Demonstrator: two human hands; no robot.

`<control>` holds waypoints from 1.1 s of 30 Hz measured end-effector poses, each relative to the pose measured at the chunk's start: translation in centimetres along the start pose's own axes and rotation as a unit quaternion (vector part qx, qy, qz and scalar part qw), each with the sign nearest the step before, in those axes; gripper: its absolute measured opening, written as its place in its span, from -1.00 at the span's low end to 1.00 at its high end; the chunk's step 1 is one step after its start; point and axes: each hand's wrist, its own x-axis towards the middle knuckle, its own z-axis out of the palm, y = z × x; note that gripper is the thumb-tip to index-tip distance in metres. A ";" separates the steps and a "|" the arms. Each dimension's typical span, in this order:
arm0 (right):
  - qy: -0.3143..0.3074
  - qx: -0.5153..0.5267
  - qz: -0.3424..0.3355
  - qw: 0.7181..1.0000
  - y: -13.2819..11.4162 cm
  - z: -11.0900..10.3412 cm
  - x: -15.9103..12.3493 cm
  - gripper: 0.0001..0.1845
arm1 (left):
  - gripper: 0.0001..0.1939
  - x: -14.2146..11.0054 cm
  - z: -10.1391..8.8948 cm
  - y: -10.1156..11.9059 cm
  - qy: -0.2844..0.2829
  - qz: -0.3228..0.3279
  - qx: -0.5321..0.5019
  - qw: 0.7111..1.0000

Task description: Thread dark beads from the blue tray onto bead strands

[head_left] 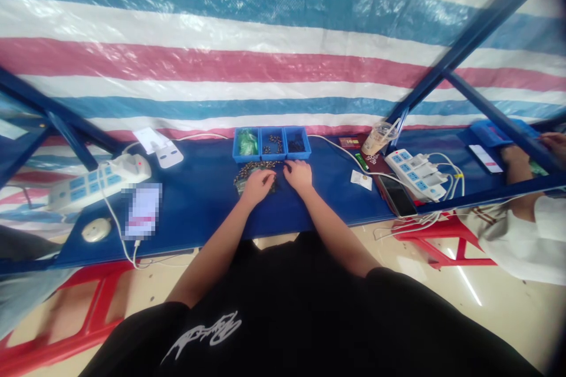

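Note:
My left hand (260,185) rests over a heap of small dark and brass-coloured parts (250,169) on the blue table. Its fingers are curled together at the heap's right side; anything between them is too small to make out. Just to the right, my right hand (299,175) has its fingers bent inward towards the left hand, with the tips close to the table; what they hold, if anything, is hidden. Directly beyond the hands stand three joined blue bins: one with a green plastic bag (248,142), one with small brass-and-dark pieces (273,144), one with black pieces (296,142).
On the right are a drink cup (379,138), a dark phone (398,195) and a power strip (415,174) with white cables. Another power strip (95,184) and a charging phone (142,212) lie left. Blue frame bars flank the table. Another person's hand (516,156) works at far right.

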 end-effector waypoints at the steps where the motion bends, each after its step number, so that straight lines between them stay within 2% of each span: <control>1: -0.002 0.000 -0.003 1.000 0.0 0.0 0.0 -0.63 | -0.75 0.0 0.0 0.0 -0.001 0.000 -0.001 1.000; 5: -0.017 0.003 -0.017 1.000 -0.1 -0.2 -0.1 -0.63 | -0.75 0.0 0.0 0.0 -0.002 -0.001 0.000 1.000; 13: -0.046 0.005 -0.036 0.998 0.2 -0.6 0.1 -0.73 | -0.75 0.0 0.0 0.1 -0.002 -0.001 0.000 1.000; 16: -0.043 0.066 -0.077 0.994 0.5 -0.6 -0.2 -0.74 | -0.74 0.1 0.0 -0.1 0.006 0.000 -0.006 1.000; 20: -0.028 0.187 -0.124 0.974 0.8 -0.5 -1.3 -0.73 | -0.67 0.1 0.2 -0.4 0.013 -0.002 -0.019 1.000; 26: -0.024 0.273 -0.129 0.953 0.9 -0.6 -3.0 -0.73 | -0.73 0.0 0.3 -0.5 0.008 0.003 0.011 1.000; 30: -0.009 0.333 -0.127 0.934 1.2 -0.3 -3.1 -0.74 | -0.74 0.0 0.3 -0.4 0.016 0.004 0.005 1.000; 33: -0.008 0.341 -0.143 0.929 1.4 0.0 -2.9 -0.73 | -0.74 0.0 0.2 -0.4 0.021 0.000 -0.002 1.000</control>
